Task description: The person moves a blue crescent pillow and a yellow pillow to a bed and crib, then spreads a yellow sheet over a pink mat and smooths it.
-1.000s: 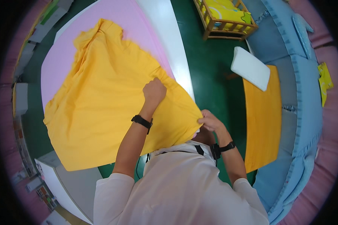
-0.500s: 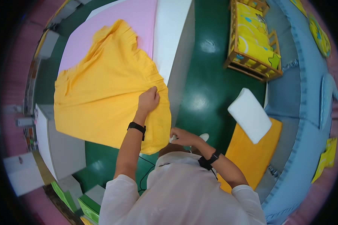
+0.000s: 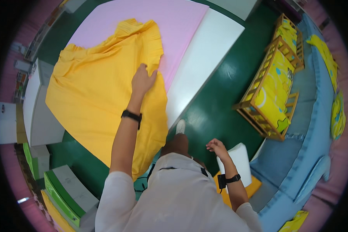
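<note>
A yellow fitted sheet (image 3: 100, 81) with a gathered, ruffled edge is spread loosely over a pink-covered white table or bed (image 3: 207, 62), and its near part hangs down the front. My left hand (image 3: 144, 80) rests on the sheet close to its right edge, thumb and fingers apart, pressing nothing together. Over the green floor to the right of my body, my right hand (image 3: 217, 147) hangs in the air with loosely bent fingers and nothing visible in it.
Toy-size wooden beds (image 3: 272, 89) with yellow patterned bedding stand by a blue sofa (image 3: 309, 123) at the right. A white pillow (image 3: 239, 162) lies on a yellow mat (image 3: 253, 188) near my right forearm. White and green cabinets (image 3: 65, 193) stand at the left; dark cables lie by my legs.
My left hand has loosened from the sheet's right edge and lies open on it. My right hand has moved away from the sheet to the right. My view has turned and shifted forward.
</note>
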A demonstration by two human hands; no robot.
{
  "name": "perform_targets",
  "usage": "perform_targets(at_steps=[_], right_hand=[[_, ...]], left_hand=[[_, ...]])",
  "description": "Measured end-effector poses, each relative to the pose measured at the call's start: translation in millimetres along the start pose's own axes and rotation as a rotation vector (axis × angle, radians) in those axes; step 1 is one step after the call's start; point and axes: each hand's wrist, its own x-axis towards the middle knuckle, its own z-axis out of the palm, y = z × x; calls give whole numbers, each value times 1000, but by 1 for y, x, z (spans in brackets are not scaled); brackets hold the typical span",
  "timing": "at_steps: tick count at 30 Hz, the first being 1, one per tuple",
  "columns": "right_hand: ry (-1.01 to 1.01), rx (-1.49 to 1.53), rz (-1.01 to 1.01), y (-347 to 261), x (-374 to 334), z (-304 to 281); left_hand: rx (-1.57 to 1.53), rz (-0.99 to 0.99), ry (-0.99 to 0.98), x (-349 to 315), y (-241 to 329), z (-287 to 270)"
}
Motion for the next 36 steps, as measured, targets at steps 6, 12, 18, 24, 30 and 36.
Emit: perform_targets(at_steps=[6,12,18,24,30,36], right_hand=[[109,50,33,-81,44,-92],[172,109,105,-139,89,-218],[163,-122,18,-229,197,-355],[-75,-418,-232,-386,292,-401],[-157,-956,-517,-509,398,-359],[-307,-949,-673,-588,478,-249]], left_hand=[[313,-273,-67,116,3,63],[67,-449,-80,134,4,102],[320,-610,238,119,98,110],[595,-601,484,74,64,118],[-136,-709,725,104,96,153],[-199,-846,745,127,143,179]])
